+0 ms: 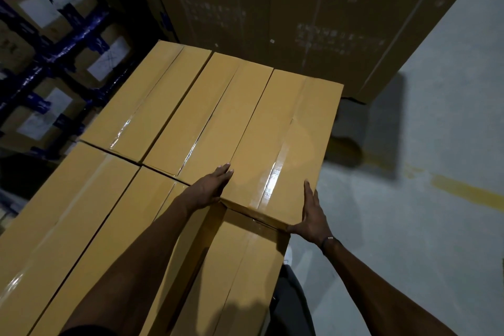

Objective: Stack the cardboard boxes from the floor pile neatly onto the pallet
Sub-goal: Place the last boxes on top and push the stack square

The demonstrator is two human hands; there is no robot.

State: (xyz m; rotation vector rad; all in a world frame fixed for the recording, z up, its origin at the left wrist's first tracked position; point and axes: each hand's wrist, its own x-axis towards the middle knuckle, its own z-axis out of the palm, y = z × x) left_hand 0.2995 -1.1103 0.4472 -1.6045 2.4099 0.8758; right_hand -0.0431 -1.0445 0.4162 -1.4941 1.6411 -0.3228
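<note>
The long cardboard box (278, 144) lay on the stack's top layer at the 3 o'clock edge, its near end riding slightly above the neighbouring boxes (174, 106). The left hand (214, 185) pressed flat, fingers straight, against its 9 o'clock side; the right hand (311, 213) lay flat along its 3 o'clock side, thumb at the near corner. Done well, the step probably called for even pressure from both palms, sliding the box toward 12 o'clock until its ends lined up with the row. The pallet itself was hidden beneath the stack, no floor pile showed, and the racked boxes (54, 8) at 10 o'clock were too dim to read.
</note>
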